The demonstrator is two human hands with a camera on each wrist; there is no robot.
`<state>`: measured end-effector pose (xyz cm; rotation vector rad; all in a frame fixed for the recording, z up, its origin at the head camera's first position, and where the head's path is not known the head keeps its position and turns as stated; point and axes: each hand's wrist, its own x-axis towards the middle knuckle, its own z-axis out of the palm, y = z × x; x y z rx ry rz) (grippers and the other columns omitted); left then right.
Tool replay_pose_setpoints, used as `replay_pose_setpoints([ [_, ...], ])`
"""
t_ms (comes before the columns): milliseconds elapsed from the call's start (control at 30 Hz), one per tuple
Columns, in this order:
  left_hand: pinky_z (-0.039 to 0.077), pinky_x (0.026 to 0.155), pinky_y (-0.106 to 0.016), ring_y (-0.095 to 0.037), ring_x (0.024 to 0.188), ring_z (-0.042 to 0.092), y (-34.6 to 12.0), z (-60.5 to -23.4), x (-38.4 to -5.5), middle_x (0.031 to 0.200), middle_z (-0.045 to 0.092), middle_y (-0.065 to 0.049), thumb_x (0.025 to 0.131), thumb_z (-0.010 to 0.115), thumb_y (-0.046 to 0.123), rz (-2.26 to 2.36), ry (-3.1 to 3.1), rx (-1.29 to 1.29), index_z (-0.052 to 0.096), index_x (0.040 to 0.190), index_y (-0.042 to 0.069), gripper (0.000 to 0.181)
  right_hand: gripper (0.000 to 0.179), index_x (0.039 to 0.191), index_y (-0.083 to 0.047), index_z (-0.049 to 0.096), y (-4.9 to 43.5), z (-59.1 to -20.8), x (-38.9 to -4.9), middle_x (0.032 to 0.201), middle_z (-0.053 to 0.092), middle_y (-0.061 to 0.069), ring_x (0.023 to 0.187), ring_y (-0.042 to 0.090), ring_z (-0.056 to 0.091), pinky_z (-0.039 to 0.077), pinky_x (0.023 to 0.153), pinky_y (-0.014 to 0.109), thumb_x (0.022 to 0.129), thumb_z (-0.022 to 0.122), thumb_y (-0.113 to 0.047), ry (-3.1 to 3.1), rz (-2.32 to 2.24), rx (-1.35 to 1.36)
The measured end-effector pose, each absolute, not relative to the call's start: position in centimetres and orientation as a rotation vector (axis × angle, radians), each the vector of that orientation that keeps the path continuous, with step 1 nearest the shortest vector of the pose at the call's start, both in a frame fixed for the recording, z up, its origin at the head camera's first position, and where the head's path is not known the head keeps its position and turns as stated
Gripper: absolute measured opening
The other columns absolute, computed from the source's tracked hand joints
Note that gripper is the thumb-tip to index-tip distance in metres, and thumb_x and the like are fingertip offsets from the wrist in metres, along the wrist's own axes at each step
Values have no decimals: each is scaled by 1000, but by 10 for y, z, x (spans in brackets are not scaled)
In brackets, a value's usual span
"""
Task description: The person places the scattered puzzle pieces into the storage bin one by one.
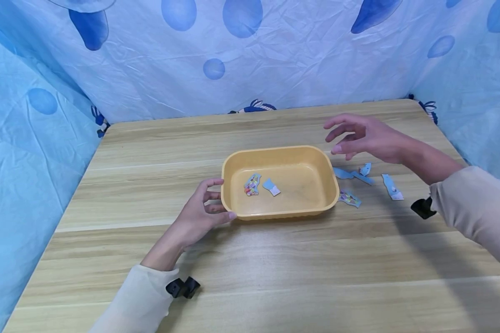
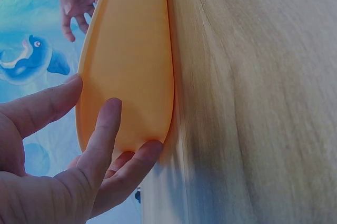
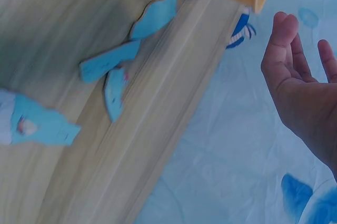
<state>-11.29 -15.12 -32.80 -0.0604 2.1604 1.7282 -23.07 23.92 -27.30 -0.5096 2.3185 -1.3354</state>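
stretching sideways (mouth up): yellow tray

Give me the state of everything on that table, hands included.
Yellow tray: upright, open-topped, holding two pieces
Multicoloured piece and blue-and-white piece: inside the tray, apart
Three blue pieces: on the table, close together
Patterned piece: on the table by the tray's right end
Rightmost piece: on the table, apart
Left hand: touching the tray's left end
Right hand: raised, holding nothing
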Motion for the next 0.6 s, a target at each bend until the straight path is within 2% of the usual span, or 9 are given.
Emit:
replay_pose_setpoints([
  [300,55,82,-34,-32,111,60,-150,-326,-112,130,48,-19,75,79,-1,1709,2171,-76,31,143,19,85,50,138,-17,44,267,-277,-229,127,52,13,98,20,65,57,71,38,93,64,-10,2345,-1366,-465],
  [600,55,82,-34,-32,110,61,-150,-326,-111,129,49,-19,76,79,0,1697,2178,-82,31,143,18,85,51,139,-14,39,285,-281,-226,128,50,12,98,21,65,56,73,40,94,62,-11,2323,-1359,-424],
])
